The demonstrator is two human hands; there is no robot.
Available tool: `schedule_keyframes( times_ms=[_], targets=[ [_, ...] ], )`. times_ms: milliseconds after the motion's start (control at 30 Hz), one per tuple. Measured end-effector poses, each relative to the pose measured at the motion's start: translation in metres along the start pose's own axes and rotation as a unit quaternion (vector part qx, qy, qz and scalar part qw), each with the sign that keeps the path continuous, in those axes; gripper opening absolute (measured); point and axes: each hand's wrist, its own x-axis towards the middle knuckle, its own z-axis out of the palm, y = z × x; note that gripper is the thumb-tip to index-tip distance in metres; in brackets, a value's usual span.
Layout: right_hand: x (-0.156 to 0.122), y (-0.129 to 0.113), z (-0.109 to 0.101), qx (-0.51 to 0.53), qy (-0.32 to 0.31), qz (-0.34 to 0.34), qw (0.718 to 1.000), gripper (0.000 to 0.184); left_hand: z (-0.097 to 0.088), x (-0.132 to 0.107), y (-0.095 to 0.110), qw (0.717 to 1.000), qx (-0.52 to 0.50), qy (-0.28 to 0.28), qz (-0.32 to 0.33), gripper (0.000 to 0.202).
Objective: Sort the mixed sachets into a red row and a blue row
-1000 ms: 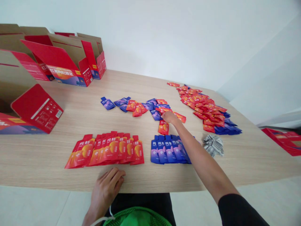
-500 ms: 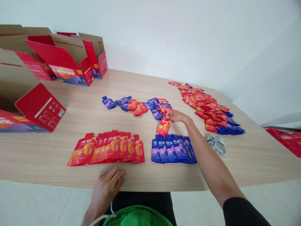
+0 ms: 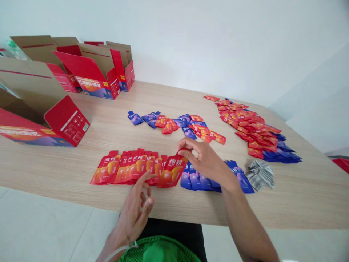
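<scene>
My right hand (image 3: 204, 159) pinches the top of a red pouch (image 3: 171, 171) and holds it over the right end of a fanned row of red pouches (image 3: 128, 166). Behind the hand lies a row of blue pouches (image 3: 215, 178). My left hand (image 3: 136, 211) is raised at the table's near edge with its fingers spread, just below the held pouch and touching nothing. A loose scatter of mixed red and blue pouches (image 3: 177, 123) lies further back in the middle.
A big heap of red and blue pouches (image 3: 253, 127) covers the right side of the wooden table (image 3: 81, 160). A crumpled silver wrapper (image 3: 260, 174) lies beside the blue row. Open red cardboard boxes (image 3: 92, 72) stand at the back left, another box (image 3: 40, 109) nearer left.
My right hand has pulled back from the middle scatter with a red pouch and brought it to the red row. My left hand has lifted off the table edge and opened.
</scene>
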Motion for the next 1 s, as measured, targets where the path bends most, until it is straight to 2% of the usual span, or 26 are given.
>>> schedule_keyframes(
  times_ms=[67,167,233,300,400,500,600,700,867,1000],
  targets=[
    [-0.005,-0.015,0.028,0.051,-0.025,-0.008,0.998,0.012,-0.001,-0.003,0.009,1.000,0.003,-0.006,-0.020,0.064],
    [-0.007,-0.026,0.064,0.122,-0.030,-0.010,0.992,0.017,-0.007,-0.005,0.018,0.997,0.012,-0.014,-0.077,0.051],
    [-0.007,-0.026,0.080,0.158,-0.003,0.007,0.987,0.022,-0.017,-0.001,0.017,0.994,0.023,-0.009,-0.109,0.051],
    [-0.009,-0.022,0.086,0.177,0.031,0.027,0.983,0.030,-0.033,0.008,0.009,0.988,0.060,0.037,-0.137,0.054],
    [-0.018,-0.011,0.082,0.199,0.079,0.044,0.976,0.037,-0.062,0.031,-0.016,0.961,0.160,0.120,-0.191,0.053],
    [-0.031,-0.001,0.073,0.226,0.130,0.062,0.963,0.037,-0.083,0.056,-0.042,0.931,0.265,0.110,-0.225,0.043],
    [-0.043,0.007,0.068,0.233,0.165,0.071,0.956,0.036,-0.089,0.072,-0.058,0.915,0.321,0.067,-0.234,0.039],
    [-0.051,0.010,0.065,0.239,0.184,0.068,0.951,0.034,-0.089,0.078,-0.061,0.903,0.357,0.049,-0.234,0.040],
    [-0.059,0.013,0.060,0.243,0.196,0.072,0.947,0.032,-0.086,0.081,-0.050,0.874,0.409,0.017,-0.262,0.046],
    [-0.064,0.014,0.059,0.239,0.205,0.077,0.946,0.031,-0.084,0.081,-0.041,0.860,0.431,0.030,-0.271,0.050]
  ],
)
